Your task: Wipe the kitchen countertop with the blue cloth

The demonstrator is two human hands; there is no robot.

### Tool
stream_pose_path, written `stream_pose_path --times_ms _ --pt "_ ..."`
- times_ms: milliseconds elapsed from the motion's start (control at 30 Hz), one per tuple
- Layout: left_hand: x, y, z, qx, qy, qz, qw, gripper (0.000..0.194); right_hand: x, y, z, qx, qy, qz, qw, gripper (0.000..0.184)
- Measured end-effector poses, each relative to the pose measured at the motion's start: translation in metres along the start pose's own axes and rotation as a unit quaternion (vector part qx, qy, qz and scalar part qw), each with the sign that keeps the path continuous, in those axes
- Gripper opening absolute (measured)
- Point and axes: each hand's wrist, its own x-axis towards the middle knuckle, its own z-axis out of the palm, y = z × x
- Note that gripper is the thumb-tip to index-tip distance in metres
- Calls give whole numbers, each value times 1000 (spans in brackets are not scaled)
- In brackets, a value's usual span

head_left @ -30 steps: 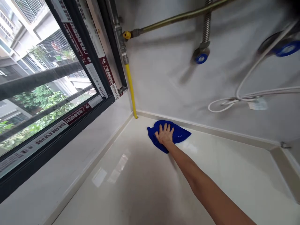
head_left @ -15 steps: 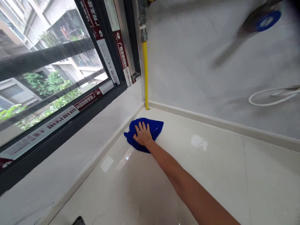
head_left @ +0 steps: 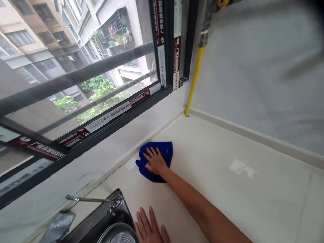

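A pale, glossy bench meets a raised edge strip along two walls. The right hand lies palm down, fingers spread, pressing a blue cloth flat near the strip below the window frame. To the cloth's right, open bench runs to the grey wall. In the far corner, a yellow pipe comes down to the bench. At lower left, a metal sink with a faucet and a round mesh strainer borders the space. Just beside it, the left hand is open, empty, cut off by the bottom edge.
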Motion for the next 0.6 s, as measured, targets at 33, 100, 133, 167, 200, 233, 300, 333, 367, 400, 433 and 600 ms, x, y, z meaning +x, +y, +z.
stream_pose_path --times_ms 33,100,133,167,200,233,300,333,367,400,433,600 --pt "0 1 -5 -6 -11 -2 1000 76 -4 -14 4 11 -7 -18 1000 64" --pt "1 2 -12 -16 -24 -7 1000 74 -11 -38 11 33 -22 -53 998 63" --pt "1 2 -15 -23 -26 -11 999 73 -14 -48 13 42 -29 -72 996 63" --pt "1 3 -17 -31 -27 -16 999 71 -18 -56 16 51 -36 -90 994 62" --pt "1 3 -18 -41 -29 -21 999 69 -21 -64 18 58 -43 -108 992 62" --pt "1 3 -19 -52 -32 -26 998 67 -25 -69 19 64 -49 -126 989 61" --pt "0 3 -18 -74 -38 -40 996 62 -33 -76 21 76 -66 -158 982 61" --pt "0 1 -17 -88 -38 -49 994 59 -38 -78 21 82 -75 -172 979 61" --pt "-1 -1 -16 -108 -32 -61 992 56 -44 -78 21 87 -85 -185 975 60" --pt "-2 -3 -14 -138 -20 -71 988 54 -50 -79 21 92 -94 -195 972 60" --pt "-2 -6 -13 -181 -2 -82 980 52 -57 -78 20 95 -102 -201 970 61" --pt "0 -12 -27 -442 92 -205 868 58 -105 -77 15 100 -113 -216 965 63"
